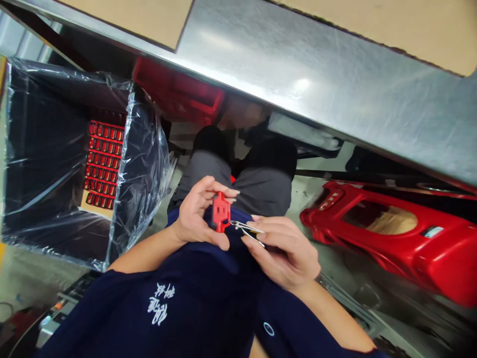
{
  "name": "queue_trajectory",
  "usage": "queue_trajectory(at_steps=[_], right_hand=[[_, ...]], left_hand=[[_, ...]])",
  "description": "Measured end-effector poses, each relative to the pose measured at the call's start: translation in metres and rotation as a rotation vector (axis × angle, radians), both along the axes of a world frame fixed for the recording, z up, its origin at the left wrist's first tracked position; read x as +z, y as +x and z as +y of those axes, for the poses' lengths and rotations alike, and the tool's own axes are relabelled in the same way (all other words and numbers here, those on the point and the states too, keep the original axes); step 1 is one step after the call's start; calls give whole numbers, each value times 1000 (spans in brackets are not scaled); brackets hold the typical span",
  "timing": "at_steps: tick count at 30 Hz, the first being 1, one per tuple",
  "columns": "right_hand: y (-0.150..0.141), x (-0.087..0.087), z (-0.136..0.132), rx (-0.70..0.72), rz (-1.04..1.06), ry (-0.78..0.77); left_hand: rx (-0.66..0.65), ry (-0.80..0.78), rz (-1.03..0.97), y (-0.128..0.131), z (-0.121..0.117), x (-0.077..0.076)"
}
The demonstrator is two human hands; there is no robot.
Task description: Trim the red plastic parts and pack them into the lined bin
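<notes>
My left hand [203, 214] holds a small red plastic part [221, 213] with a dark edge, pinched between the thumb below and the fingers above. The part has a small slot in its middle and an open loop on its right side. In my right hand [285, 248] are small metal nippers [248, 227], their two thin handles spread between thumb and fingers. The tip of the nippers meets the right edge of the red part, close to the loop. Both hands are above my lap.
At left stands a plastic-lined bin [44, 164] with rows of red parts [102, 164] inside. A metal table [261, 54] with cardboard sheets [391, 30] spans the front. A large red plastic shell [428, 263] lies at right, and red plastic [175, 94] shows under the table.
</notes>
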State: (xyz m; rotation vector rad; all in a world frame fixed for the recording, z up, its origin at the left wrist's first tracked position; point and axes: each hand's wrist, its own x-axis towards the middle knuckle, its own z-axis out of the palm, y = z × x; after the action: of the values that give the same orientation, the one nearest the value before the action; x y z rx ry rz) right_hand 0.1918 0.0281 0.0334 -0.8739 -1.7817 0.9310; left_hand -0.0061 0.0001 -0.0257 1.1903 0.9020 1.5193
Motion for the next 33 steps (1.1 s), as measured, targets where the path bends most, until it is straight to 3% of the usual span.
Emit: queue_trajectory(at_steps=[4,11,17,24,33], right_hand=[[-1,-7,-1,-105,141,-184],[-6,-6,0,-53,216,-272],[-7,0,5,-23,183,-224],[2,16,15,204,-96,49],[6,5,4,161,-9,0]], left_hand=[[15,-46,-91,-6,2,10],[48,-22,-4,-6,4,13],[50,47,3,-3,6,15],[-10,110,84,-4,0,7],[-9,241,288,-2,2,12]])
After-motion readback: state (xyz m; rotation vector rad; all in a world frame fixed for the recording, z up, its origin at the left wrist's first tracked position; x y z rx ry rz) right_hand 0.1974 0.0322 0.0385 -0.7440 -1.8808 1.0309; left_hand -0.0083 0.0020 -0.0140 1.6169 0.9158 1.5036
